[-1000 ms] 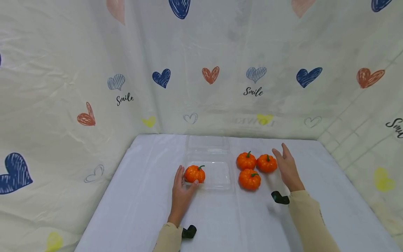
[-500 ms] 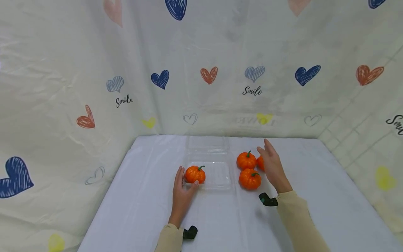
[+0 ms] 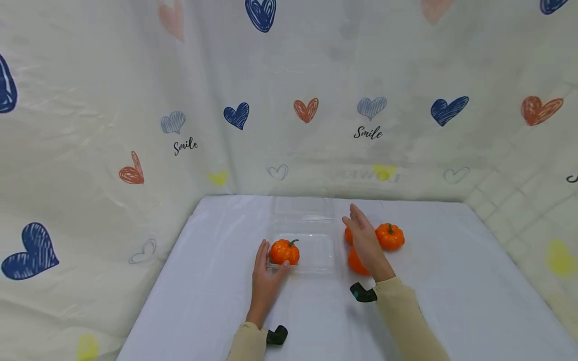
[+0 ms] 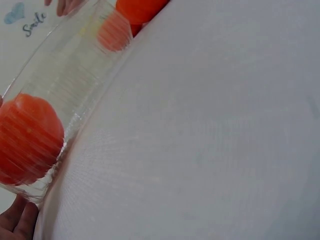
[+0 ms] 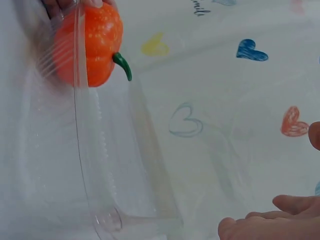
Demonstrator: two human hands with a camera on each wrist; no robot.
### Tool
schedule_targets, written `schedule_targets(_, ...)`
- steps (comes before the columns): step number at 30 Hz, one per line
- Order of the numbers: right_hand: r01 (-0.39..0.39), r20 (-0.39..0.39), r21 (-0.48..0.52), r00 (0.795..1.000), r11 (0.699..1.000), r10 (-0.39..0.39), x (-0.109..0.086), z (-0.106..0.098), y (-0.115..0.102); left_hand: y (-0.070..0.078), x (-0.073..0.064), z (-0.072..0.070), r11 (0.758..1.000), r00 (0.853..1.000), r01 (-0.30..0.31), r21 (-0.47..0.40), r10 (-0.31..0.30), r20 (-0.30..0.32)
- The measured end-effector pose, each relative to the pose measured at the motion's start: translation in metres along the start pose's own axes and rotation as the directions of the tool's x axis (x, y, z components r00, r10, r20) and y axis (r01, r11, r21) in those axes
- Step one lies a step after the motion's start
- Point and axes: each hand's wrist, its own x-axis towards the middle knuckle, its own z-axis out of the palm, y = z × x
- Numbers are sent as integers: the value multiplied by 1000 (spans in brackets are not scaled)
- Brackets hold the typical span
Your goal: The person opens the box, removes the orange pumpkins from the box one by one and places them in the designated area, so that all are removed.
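Note:
A clear plastic container (image 3: 316, 253) lies on the table with its lid folded back. An orange pumpkin with a green stem (image 3: 284, 251) sits in its left end. My left hand (image 3: 266, 286) grips that end, thumb at the front edge. In the left wrist view, its fingers (image 4: 22, 217) meet the container's corner. My right hand (image 3: 368, 245), fingers extended and holding nothing, is right of the container, above or in front of the loose pumpkins. One pumpkin (image 3: 390, 236) shows fully; the rear one (image 3: 348, 235) and front one (image 3: 356, 261) are partly hidden.
A white cloth covers the table (image 3: 217, 301). Behind it and at both sides hangs a pale curtain (image 3: 271, 145) printed with hearts and "Smile". The transparent lid (image 3: 303, 206) extends toward the table's back edge.
From right of the loose pumpkins, my right hand has moved left across them, now covering parts of the rear and front ones. The left hand stays at the container.

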Motion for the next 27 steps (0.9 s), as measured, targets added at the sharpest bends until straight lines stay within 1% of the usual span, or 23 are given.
schedule_targets(5,2,54,85,999,996,-7,4,22,6,-4,2,0,1000,1000,-11,3,11,-2)
schedule_targets(6,1,60,89,998,996,-7,5,26,7,-4,3,0,1000,1000,-15,2,15,-2)
schedule_targets(11,-10,90,67,996,998,4,7,48,13,-6,5,0,999,999,-34,17,34,-7)
schedule_targets(14,-22,119,26,993,999,19,7,59,14,-6,6,-1,999,999,-37,32,38,-11)
schedule_targets(17,-44,169,-26,984,999,48,10,68,17,-5,6,-2,998,999,-36,41,37,-10)
schedule_targets(19,-56,218,-54,974,997,66,13,73,19,-4,6,-3,999,999,-37,38,38,-9)
schedule_targets(22,-71,294,-73,952,995,89,19,79,23,-4,6,-3,999,999,-36,30,37,-9)
schedule_targets(27,-77,415,-86,904,993,106,26,88,29,-2,4,-2,1000,1000,-18,17,18,-12)
